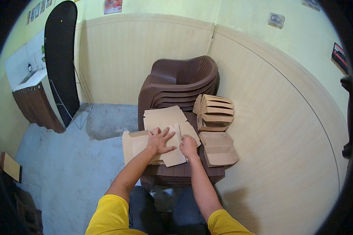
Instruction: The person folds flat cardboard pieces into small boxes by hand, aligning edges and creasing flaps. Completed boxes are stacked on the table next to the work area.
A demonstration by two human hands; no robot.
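Observation:
Flat brown cardboard box blanks [164,116] lie across the seat of a stack of brown plastic chairs [180,78]. My left hand [160,141] is open, its fingers spread and pressed flat on the upper blank. Just to its right, my right hand [188,146] is closed at a narrow raised flap of that cardboard, with its fingertips partly hidden. Beside the blanks on the right sits an opened, folded cardboard box [219,149]. Behind it stands a pile of nested folded boxes [216,109].
Wood-look wall panelling [282,117] rises close on the right. A tall black board [61,58] on a thin metal frame stands at the far left, by a sink counter [37,78] with a brown curtain. Grey floor [74,168] lies to the left.

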